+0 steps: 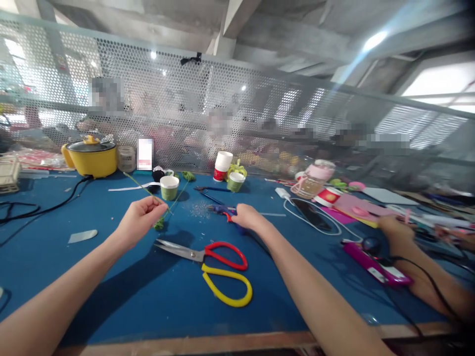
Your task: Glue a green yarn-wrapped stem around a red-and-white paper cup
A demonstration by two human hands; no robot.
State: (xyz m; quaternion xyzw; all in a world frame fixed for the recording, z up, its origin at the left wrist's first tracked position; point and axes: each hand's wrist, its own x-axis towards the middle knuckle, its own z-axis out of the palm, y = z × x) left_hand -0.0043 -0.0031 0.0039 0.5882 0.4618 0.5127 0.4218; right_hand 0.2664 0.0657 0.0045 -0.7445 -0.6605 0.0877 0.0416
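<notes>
My left hand (139, 217) pinches a thin green-wrapped wire stem (143, 188) that slants up to the left, with a small green tuft (159, 224) at its lower end. My right hand (248, 216) rests on the blue table (122, 291) and grips a small pair of pliers (221, 209) with red and blue handles, jaws pointing left. Between my forearms lie large scissors (211, 264), shut, with one red and one yellow handle loop.
A yellow electric pot (91, 157) stands at the back left, its black cord (44, 210) trailing over the table. Paper cups (169, 187), a red-and-white cup (222, 166), a phone with white cable (311, 213) and a pink bottle (313, 179) sit behind. Another person's arm (419, 267) lies at right beside a magenta tool (374, 267).
</notes>
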